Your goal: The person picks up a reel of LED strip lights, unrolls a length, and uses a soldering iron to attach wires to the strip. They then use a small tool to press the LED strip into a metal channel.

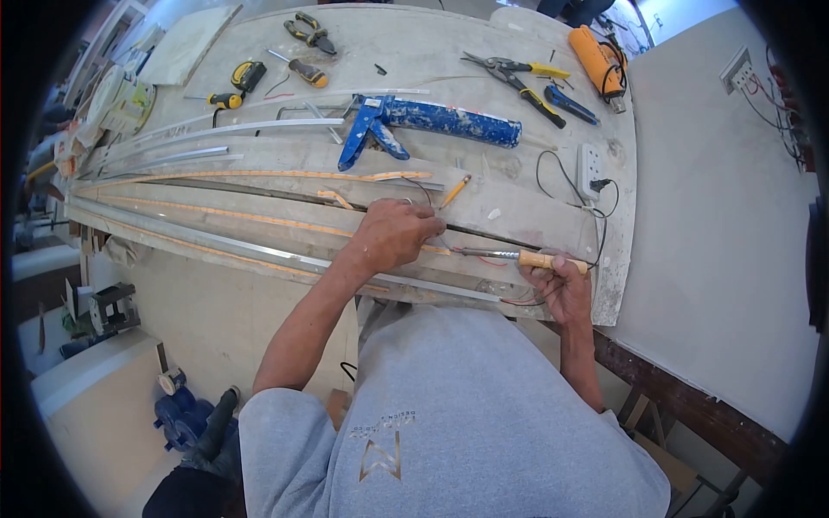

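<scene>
My right hand (560,281) is closed around the wooden handle of a soldering iron (501,254), whose metal tip points left toward my other hand. My left hand (395,233) is pinched near that tip; what its fingers hold is too small to make out. Under it runs an orange LED strip (259,219), its end showing just past the fingers. Another LED strip (285,174) with thin wires lies behind. In front of my left hand, a long aluminium profile (285,255) crosses the table, with red wires near its right end. A yellow pencil (455,192) lies beyond my fingers.
A blue caulking gun (432,119) lies mid-table. Behind are snips (516,79), a utility knife (570,104), an orange power tool (598,62), pliers (311,34), screwdrivers (306,72) and a tape measure (249,76). A power strip (590,170) with a cord sits right.
</scene>
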Tool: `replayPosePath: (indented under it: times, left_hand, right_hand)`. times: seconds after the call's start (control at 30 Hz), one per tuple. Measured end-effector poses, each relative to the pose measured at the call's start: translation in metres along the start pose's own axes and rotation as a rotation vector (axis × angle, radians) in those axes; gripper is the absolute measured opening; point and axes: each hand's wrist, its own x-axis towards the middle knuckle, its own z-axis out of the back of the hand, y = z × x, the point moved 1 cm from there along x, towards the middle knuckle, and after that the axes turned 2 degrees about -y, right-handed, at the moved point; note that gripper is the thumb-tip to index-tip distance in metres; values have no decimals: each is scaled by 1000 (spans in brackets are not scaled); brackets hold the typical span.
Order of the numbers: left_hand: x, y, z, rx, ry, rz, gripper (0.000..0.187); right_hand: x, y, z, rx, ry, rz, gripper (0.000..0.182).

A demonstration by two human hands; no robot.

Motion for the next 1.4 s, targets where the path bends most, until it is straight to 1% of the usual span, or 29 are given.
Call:
replayPosePath:
  times: [0.2,0.27,0.4,0.47,0.53,0.57,0.63,0.67,0.73,0.77,0.83,0.87,0.9,0.97,1.0,1.1,1.17,1.27,1.33,1.4]
  left_hand:
    - [1,0,1,-3,-13,-7,13]
    - [2,0,2,-10,-10,-19,12]
    - [2,-1,10,-96,-21,13,11]
    - [0,-5,19,-136,-8,15,11]
    - [-8,-18,39,-175,-190,52,9]
    - [-14,-27,44,-173,-177,46,9]
    - [-31,-45,53,-230,-300,190,11]
    - [-40,-54,50,-223,-292,187,11]
    - [-57,-71,41,-278,-384,352,16]
    - [-67,-76,32,-270,-377,351,16]
    - [-86,-80,9,-491,-361,574,15]
    - [-90,-84,1,-582,-349,646,11]
    - [-94,-88,-7,-572,-350,644,11]
    - [-97,-94,-18,-951,-436,794,11]
    - [-94,-102,-18,-1047,-472,847,12]
    - [-91,-103,-16,-1081,-474,849,11]
    - [-88,-103,-16,-1058,-497,835,11]
    - [-84,-100,-17,-1041,-530,809,10]
    - [-80,-99,-16,-1048,-535,782,9]
    - [-75,-100,-15,-994,-539,800,8]
  right_hand:
    - [1,-2,7,-36,16,-1,23]
    - [1,-4,13,102,30,-26,26]
    - [-1,-3,13,164,69,-10,29]
    - [-5,-2,9,193,67,-8,18]
    - [-5,-3,9,217,59,13,18]
    - [-6,-4,11,228,64,24,18]
    - [-5,-7,16,256,84,25,19]
    - [-3,-8,18,273,111,26,20]
    - [-3,-7,15,282,129,30,21]
    - [-4,-6,14,281,148,34,22]
    - [-2,-7,17,311,153,29,23]
    - [-2,-7,18,332,159,23,24]
    - [-3,-6,17,340,164,25,24]
    - [-5,-1,15,319,171,51,25]
    - [-5,0,13,327,178,55,25]
    - [-7,6,10,343,177,88,27]
    - [-8,10,10,214,178,122,33]
    - [-10,12,12,147,172,165,35]
    - [-11,14,14,111,170,195,34]
    - [-14,17,16,71,158,223,33]
